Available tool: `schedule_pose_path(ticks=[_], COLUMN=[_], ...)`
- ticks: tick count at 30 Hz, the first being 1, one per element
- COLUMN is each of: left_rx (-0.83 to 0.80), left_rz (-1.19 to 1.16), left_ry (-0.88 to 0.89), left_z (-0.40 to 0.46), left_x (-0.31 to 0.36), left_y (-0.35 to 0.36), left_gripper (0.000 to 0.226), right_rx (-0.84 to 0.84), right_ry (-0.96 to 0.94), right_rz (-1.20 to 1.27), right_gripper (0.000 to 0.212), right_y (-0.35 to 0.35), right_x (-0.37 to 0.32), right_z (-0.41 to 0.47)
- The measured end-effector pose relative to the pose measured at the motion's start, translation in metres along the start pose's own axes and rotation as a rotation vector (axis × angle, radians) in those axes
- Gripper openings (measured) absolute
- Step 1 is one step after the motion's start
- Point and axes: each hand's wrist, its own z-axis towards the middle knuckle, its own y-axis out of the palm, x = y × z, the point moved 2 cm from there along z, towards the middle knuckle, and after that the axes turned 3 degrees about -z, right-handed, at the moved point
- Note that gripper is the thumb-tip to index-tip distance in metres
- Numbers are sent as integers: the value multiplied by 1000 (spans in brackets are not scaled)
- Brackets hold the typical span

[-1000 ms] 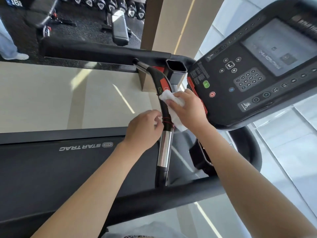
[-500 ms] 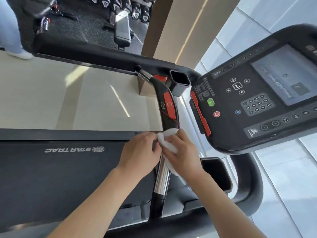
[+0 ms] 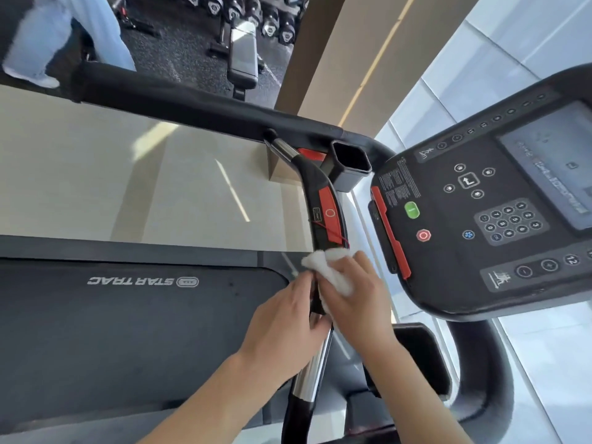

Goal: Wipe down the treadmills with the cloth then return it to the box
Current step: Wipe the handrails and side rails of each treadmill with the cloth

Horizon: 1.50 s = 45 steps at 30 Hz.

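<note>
Head view: white cloth (image 3: 333,274) is wrapped against the treadmill's handlebar (image 3: 322,200), just below its red strip. Right hand (image 3: 358,296) clasps the cloth around the bar; left hand (image 3: 288,325) pinches the bar just beside it, fingers curled. Console (image 3: 474,219) sits right; treadmill belt (image 3: 128,331) lies left.

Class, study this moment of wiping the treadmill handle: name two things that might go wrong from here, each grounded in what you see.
1. The cloth sits just below the handle's red button panel; wiping upward might press a control.
2. A thin red cord crosses the handle right above the cloth, so the right hand or cloth may snag it.
</note>
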Motion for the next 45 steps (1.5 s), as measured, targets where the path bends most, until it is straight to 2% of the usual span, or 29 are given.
schedule_pose_path(ticks=[4, 8, 10, 15, 18, 22, 25, 29, 31, 35, 41, 45], left_rx=[2, 20, 17, 16, 16, -5, -13, -24, -17, 1, -15, -7], left_rz=[-25, -58, -74, -76, -72, -69, -79, -79, -65, -43, -50, -61], left_ry=[21, 17, 7, -2, 3, -19, -22, -19, -22, -12, -26, -16], left_z=[-1, 0, -1, 0, -1, 0, 0, 0, 1, 0, 0, 0], left_x=[1, 2, 1, -2, -3, -3, -3, -4, -5, -1, -1, -2], left_y=[3, 1, 1, 3, 5, 6, 4, 4, 5, 7, 7, 6], left_gripper=[50, 43, 45, 51, 54, 56, 55, 54, 55, 54, 55, 52], right_rx=[-123, 31, 30, -139, -110, -157, -161, -256, -251, -178, -125, -192], right_ry=[2, -90, -92, -235, -203, -72, -52, -67, -81, -121, -86, -182], right_rz=[59, 32, -5, -131, -188, -198, -217, -263, -221, -96, -145, -366], right_gripper=[13, 13, 18, 22, 26, 33, 33, 14, 9, 20, 24, 29], right_y=[-25, -52, -44, 6, 14, 31, 32, 14, 2, -17, 5, 26], right_x=[-6, -14, -8, 4, 9, 5, 2, -2, -1, 4, 8, -8], right_z=[-9, 46, 75, 116, 158, 203, 202, 154, 114, 59, 125, 187])
